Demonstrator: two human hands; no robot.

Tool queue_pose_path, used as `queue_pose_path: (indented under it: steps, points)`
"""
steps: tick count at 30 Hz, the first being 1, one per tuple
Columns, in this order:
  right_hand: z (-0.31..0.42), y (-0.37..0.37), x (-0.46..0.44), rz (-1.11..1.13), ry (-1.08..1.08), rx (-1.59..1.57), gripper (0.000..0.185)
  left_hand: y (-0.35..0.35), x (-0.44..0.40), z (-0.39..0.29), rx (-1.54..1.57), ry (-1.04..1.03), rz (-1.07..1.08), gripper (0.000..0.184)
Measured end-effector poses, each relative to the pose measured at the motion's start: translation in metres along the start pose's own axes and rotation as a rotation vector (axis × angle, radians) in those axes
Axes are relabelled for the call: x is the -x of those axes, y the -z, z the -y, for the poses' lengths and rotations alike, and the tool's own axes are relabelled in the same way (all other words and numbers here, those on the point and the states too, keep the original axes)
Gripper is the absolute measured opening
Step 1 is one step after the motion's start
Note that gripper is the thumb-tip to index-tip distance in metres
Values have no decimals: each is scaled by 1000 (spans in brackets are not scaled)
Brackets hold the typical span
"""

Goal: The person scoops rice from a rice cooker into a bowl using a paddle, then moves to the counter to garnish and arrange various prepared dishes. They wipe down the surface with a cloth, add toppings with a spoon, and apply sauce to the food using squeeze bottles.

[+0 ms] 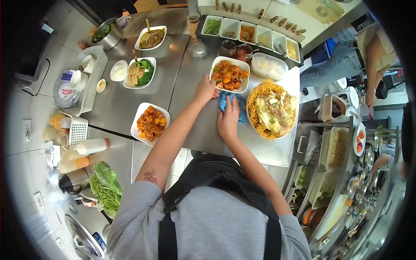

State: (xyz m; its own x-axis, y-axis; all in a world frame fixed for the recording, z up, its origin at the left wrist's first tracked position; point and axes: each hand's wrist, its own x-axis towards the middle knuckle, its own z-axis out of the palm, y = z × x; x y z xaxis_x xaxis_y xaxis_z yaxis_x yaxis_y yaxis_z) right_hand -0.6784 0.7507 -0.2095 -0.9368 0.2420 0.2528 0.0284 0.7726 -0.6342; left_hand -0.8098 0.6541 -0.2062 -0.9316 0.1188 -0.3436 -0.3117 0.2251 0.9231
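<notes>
My left hand (206,89) grips the lower left side of a square white bowl (245,88) filled with glossy orange-red chunks of food (229,73). Just below that bowl, my right hand (229,118) presses on a bunched blue cloth (223,102), its fingers over the fabric. To the right of the cloth stands a large round dish of crispy fried noodles (255,96) topped with cabbage and pale sauce. A second white bowl with similar orange-red food (151,123) sits left of my forearm.
A topping rack (230,29) and a lidded plastic container (268,65) line the back. Bowls of broccoli (146,71), rice (118,71) and stew (151,39) stand left. Squeeze bottles (92,146) and greens (105,186) lie lower left. Another person (342,60) stands right, by shelving.
</notes>
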Motion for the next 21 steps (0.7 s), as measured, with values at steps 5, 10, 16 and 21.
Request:
queue_pose_path:
  steps: [5, 10, 16, 21]
  points:
    - [-29, 52, 38, 442, 404, -136, 54, 29, 3, 6, -104, 37, 58, 43]
    - [-74, 181, 123, 540, -85, 81, 40, 99, 45, 14, -342, 29, 213, 42]
    - [-125, 246, 132, 612, -341, 360, 21, 128, 86, 13, -486, -69, 242, 29]
    - [-44, 159, 77, 466, -198, 224, 27, 128, 104, 18, -718, -355, 209, 26]
